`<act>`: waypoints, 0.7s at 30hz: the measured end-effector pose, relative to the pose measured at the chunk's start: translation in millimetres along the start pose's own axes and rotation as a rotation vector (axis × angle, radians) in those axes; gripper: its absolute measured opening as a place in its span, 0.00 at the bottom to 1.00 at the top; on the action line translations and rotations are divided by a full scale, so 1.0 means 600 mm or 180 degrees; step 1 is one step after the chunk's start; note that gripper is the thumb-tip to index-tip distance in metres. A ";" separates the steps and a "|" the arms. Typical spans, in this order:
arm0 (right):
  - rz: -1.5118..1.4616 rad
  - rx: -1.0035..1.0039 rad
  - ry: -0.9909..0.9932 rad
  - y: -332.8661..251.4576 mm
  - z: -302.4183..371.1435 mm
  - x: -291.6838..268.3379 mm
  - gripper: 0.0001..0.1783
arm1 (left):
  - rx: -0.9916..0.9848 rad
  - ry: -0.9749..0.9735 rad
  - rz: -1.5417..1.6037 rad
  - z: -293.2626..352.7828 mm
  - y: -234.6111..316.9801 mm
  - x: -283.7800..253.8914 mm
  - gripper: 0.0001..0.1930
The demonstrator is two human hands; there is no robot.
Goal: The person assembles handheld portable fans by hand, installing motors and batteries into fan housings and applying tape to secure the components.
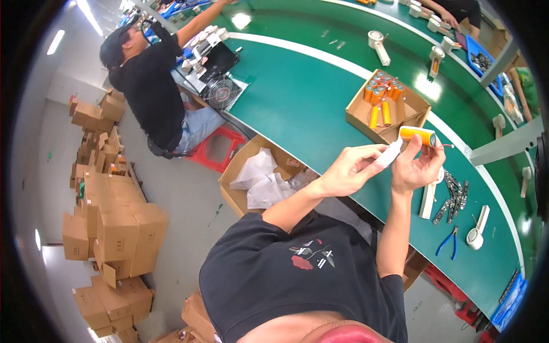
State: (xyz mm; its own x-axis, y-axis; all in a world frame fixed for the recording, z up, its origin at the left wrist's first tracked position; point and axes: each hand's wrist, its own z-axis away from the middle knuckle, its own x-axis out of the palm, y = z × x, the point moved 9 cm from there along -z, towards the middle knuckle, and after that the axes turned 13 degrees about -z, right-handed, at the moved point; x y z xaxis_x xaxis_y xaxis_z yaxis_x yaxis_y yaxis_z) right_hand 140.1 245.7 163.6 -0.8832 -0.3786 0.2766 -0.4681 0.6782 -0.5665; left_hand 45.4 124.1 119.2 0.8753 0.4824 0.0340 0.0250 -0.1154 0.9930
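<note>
Both my hands are raised over the near edge of the green worktable [286, 108]. In my right hand [416, 170] is an orange cylindrical battery [416, 136], held sideways between thumb and fingers, with a short thin wire by its right end. My left hand [353, 170] pinches a white strip [390, 153] whose upper end reaches the battery's left end; whether it is stuck there I cannot tell. Just beyond the hands stands an open cardboard box [361, 124] with several orange batteries [386, 113], some upright and some lying down.
Right of my hands lie a white handle-shaped housing [427, 200], a pile of small dark parts [453, 197], blue-handled pliers [448, 243] and another white housing [475, 237]. A carton with white wrapping [263, 177] sits left of me. A co-worker [151, 86] sits farther left, beside a fan [222, 91].
</note>
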 end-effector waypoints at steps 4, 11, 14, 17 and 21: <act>0.0783 0.0680 0.0564 0.094 -0.048 -0.094 0.12 | 0.0644 -0.0955 0.0098 0.020 0.070 0.016 0.13; -0.0277 0.1599 0.0514 0.044 0.039 -0.168 0.08 | 0.0283 0.1408 -0.3526 -0.049 -0.024 -0.261 0.13; -0.0557 0.2147 0.0690 0.047 0.129 -0.199 0.11 | -0.0387 0.1193 -0.4192 -0.083 -0.139 -0.292 0.26; -0.0391 0.2229 0.0799 0.039 0.169 -0.229 0.09 | -0.0059 0.1441 -0.3994 -0.156 -0.134 -0.287 0.19; -0.0398 0.2610 0.1356 0.066 0.224 -0.283 0.09 | 0.0485 0.0669 -0.2805 -0.347 -0.092 -0.170 0.20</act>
State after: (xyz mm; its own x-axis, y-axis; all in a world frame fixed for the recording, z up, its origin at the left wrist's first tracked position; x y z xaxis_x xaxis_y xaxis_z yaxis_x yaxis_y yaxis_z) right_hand 275.2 251.8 -10.0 -0.8391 -0.0458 0.5420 -0.5386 -0.0702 -0.8397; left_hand -145.9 261.7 84.3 0.4038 0.5965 -0.6936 0.7181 0.2630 0.6443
